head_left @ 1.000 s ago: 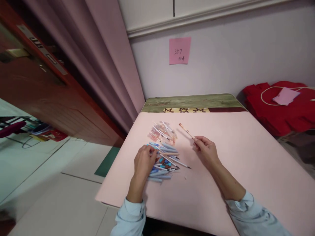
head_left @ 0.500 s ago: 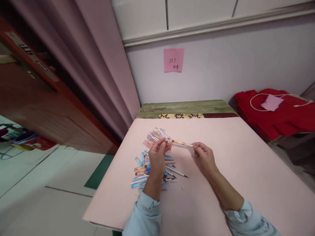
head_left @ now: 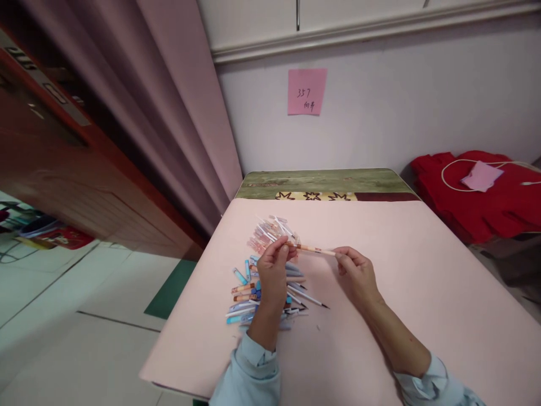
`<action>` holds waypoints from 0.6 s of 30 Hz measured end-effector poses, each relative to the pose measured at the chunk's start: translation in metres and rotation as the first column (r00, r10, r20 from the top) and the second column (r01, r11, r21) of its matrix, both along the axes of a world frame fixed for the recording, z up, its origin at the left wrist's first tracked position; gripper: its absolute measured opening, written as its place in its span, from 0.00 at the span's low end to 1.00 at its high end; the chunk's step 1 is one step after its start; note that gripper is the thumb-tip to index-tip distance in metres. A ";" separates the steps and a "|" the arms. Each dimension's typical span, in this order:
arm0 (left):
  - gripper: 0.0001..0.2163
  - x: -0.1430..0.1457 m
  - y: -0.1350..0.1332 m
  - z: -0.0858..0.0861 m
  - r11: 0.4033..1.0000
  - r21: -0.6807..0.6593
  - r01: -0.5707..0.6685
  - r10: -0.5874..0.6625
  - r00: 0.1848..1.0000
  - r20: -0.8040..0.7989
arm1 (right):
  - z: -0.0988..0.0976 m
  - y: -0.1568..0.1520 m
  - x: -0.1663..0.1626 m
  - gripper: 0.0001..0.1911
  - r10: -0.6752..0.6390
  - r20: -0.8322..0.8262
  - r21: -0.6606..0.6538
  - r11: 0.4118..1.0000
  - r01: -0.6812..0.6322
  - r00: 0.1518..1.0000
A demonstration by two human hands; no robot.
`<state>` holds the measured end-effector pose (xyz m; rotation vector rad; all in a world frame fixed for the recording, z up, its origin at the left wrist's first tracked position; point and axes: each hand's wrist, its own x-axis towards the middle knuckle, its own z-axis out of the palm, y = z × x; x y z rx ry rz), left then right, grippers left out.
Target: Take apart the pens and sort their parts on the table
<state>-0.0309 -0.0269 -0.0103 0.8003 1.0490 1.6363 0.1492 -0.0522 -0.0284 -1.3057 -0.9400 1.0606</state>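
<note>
Where the left hand (head_left: 273,272) pinches it, the end of the thin orange-and-white pen (head_left: 313,250) at frame centre is hidden; the right hand (head_left: 358,274) pinches the other end.

Pink note (head_left: 306,92) above, red cloth (head_left: 473,211) at right.

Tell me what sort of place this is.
Likely a room in a home: a pink-covered table, a curtain beside a wooden door, a pink sticky note on the wall.

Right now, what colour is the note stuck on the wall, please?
The note is pink; see the head view.
</note>
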 end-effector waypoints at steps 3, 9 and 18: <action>0.15 -0.001 -0.002 0.000 1.000 0.000 -0.002 0.002 0.999 -0.034 | 0.000 -0.001 -0.001 0.11 -0.004 0.005 -0.009 1.000 0.004 1.000; 0.15 -0.001 -0.006 0.006 1.000 0.004 0.021 -0.020 0.995 -0.100 | 0.001 -0.001 0.000 0.11 0.048 0.012 -0.010 0.999 -0.048 0.999; 0.16 -0.005 0.000 0.004 0.995 -0.017 -0.103 0.103 0.995 0.018 | -0.003 -0.003 -0.007 0.08 0.247 0.397 0.182 0.923 -0.340 0.884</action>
